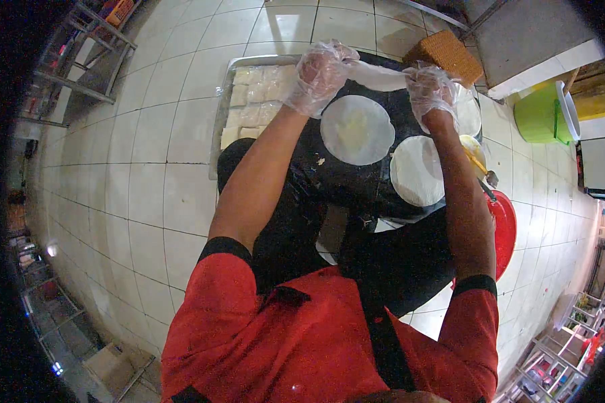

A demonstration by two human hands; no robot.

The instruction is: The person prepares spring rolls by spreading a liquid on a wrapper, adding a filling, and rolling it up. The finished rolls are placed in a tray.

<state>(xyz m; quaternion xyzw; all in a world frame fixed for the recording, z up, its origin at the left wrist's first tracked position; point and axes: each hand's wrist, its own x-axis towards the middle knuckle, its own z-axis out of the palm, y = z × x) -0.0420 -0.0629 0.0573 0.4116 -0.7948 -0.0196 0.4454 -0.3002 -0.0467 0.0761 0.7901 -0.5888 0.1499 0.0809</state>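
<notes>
In clear plastic gloves, my left hand (322, 75) and my right hand (431, 95) grip the two ends of a thin white dough sheet (378, 77). The sheet hangs stretched between them above the far side of a low black work surface (312, 169). Nearer to me on that surface lies a thin round wrapper (357, 130) with a yellowish smear at its middle. A pile of white rounds (416, 172) is partly behind my right forearm. More white rounds (469, 113) show beyond my right wrist. Left of my left hand, a metal tray (225, 83) holds several folded square pale pieces (257, 95).
To the right sit a small dish with yellow contents (468, 143), a yellow-handled utensil (479, 163) and a red basin (505, 231). A brown woven-patterned box (443, 58) stands at the far right corner, a green bucket (539, 111) beyond. Metal racks (88, 75) line the left.
</notes>
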